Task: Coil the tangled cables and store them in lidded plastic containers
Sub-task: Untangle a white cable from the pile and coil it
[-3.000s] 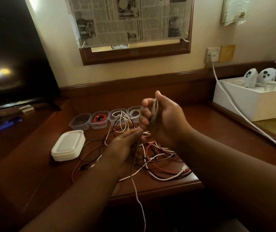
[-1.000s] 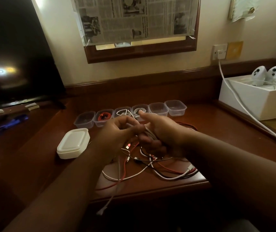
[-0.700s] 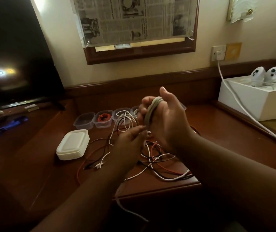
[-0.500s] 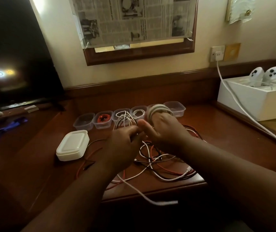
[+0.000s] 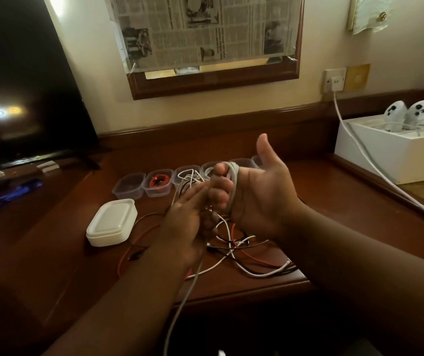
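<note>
Both hands are raised over a wooden desk [image 5: 334, 201], near its front edge. A grey cable [image 5: 234, 186] is seen wound in several loops around the curled fingers [image 5: 221, 194] of the right hand [image 5: 259, 194], whose palm is turned toward the camera with the thumb stuck up. The loose tail of that cable is gripped by the left hand [image 5: 190, 214], just beside the right, and is let hang down past the desk edge toward the bottom of the view. Below and behind the hands, a tangle [image 5: 241, 253] of white, red and black cables is spread on the desk. To the left of it, a stack of white lids [image 5: 112, 222] is set flat. Farther back, clear tubs [image 5: 154, 183] are lined up in a row, partly hidden by the hands: the left one looks dark inside, a red coil [image 5: 159, 179] is held in the next, and white cable is seen in the two after that. At far right, a white box [image 5: 385, 155] is placed with two white controllers [image 5: 406, 114] standing in it, and a white cord [image 5: 360, 147] is run from a wall socket [image 5: 334, 79] past it. At far left a dark TV [image 5: 20, 86] is stood, and a frame [image 5: 213, 44] covered with newspaper is hung on the wall
</note>
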Demonstrator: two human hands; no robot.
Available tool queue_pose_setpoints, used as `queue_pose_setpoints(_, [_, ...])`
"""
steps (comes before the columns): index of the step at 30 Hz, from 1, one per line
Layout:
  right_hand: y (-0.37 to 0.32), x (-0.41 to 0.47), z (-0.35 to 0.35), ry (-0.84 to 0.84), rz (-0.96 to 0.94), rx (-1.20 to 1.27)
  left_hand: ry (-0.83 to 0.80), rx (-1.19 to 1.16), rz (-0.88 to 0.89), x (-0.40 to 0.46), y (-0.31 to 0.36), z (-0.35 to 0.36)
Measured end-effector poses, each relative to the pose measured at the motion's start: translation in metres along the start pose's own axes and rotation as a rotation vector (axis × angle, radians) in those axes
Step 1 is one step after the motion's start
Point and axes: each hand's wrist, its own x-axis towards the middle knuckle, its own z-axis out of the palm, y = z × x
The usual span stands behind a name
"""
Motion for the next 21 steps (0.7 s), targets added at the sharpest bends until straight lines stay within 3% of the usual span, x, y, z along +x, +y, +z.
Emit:
queue_pose_setpoints(5, [0.008,0.001,-0.002,0.133,-0.249,-0.274,0.038,0.351,0.178,-0.003,-0.005,0.003])
queue_pose_setpoints(8, [0.006,0.000,-0.003,0.184,-0.331,-0.527,-0.066,0.514,0.148,-0.003,-0.001,-0.003])
queue_pose_setpoints(13, [0.013,0.001,-0.005,0.347,-0.398,-1.138,-0.179,0.539,0.069,-0.007,0.007,-0.003])
queue_pose_setpoints(16, [0.011,0.000,0.004,0.319,-0.349,-1.064,-0.200,0.713,0.194,-0.006,0.010,-0.009])
queue_pose_setpoints(19, [0.001,-0.003,0.012,0.312,-0.199,-0.697,-0.108,0.984,0.300,0.001,0.001,-0.022])
queue_pose_setpoints(21, [-0.003,-0.004,0.017,0.290,-0.053,-0.459,-0.006,0.997,0.356,0.003,-0.003,-0.025])
